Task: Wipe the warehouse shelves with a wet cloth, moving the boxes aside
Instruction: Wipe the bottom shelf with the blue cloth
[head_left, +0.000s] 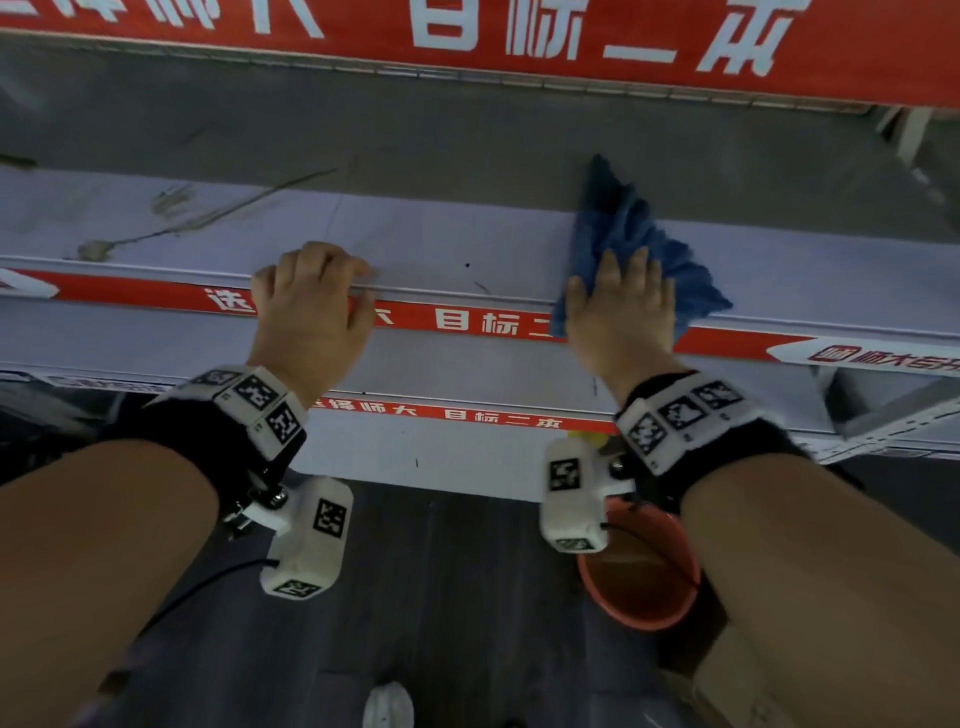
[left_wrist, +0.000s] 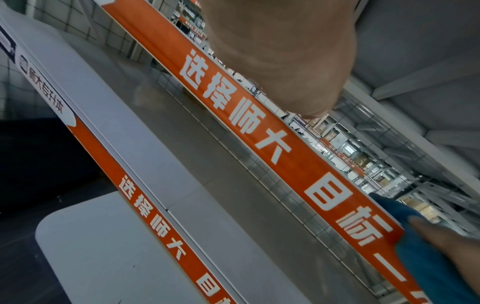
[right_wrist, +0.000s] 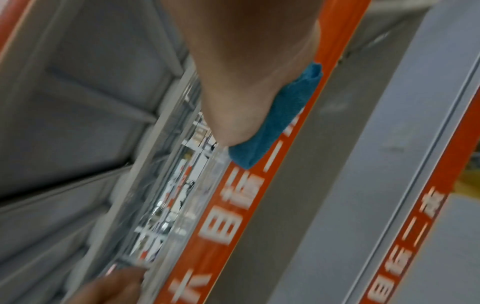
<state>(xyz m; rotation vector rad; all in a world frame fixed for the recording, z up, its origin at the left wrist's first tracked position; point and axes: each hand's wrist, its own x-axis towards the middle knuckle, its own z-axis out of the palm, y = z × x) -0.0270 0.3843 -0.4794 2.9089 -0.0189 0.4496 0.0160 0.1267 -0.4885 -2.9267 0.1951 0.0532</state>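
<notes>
A: Fingers (head_left: 631, 270) of the right hand (head_left: 621, 317) lie flat and straight on the blue cloth (head_left: 623, 228), pressing it onto the shelf (head_left: 415, 244) near its front edge. Left hand (head_left: 306, 306): fingers curl over that front edge, w/ tips on the shelf top, gripping the lip as a brace.

B: OK, biggest to smallest?

A: Shelving unit first: white boards stacked in tiers, each w/ a red price strip (head_left: 467, 319) in white lettering. Then the shelf being wiped. Then an orange bucket (head_left: 641, 571) on the floor below the right wrist, w/ murky water in it, I think. Then the cloth, bunched, one corner hanging over the strip. Smallest: brown smears (head_left: 171, 218) on the shelf's left part and a few dark specks (head_left: 467, 265) between the hands.

B: Boxes?

A: None on this shelf in any view. A cardboard box (head_left: 737, 680) sits low right by the bucket, so moving aside looks done for this tier.

B: Progress?

A: Mid-task, my guess. Cloth is right of centre; the smears far left are untouched, so that stretch is left, plus the back strip. Can't tell re the lower tiers.
</notes>
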